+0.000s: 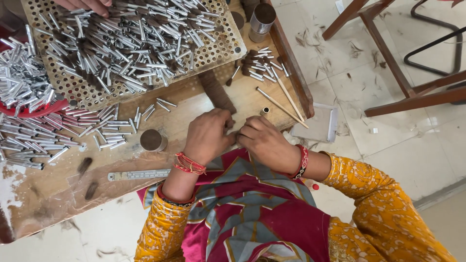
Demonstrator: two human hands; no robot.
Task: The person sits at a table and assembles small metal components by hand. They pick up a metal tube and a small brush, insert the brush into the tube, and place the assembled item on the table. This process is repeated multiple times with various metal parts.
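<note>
Both hands, left point(208, 136) and right point(264, 143), are curled nearly closed, pinching a dark hair tuft point(230, 124) together.

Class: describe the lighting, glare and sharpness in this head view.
Head view: soft, even daylight, faint shadows; glare glints off the metal tubes; both hands, left and right, and the table are sharp; slight wide-angle bending at the edges.

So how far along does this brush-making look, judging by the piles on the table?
Done, it seems: a heap of silver tubes with dark tufts on the perforated tray. In hand: the left hand and right hand meet over a dark fibre bundle. Left: many bare silver tubes on the table.
</note>
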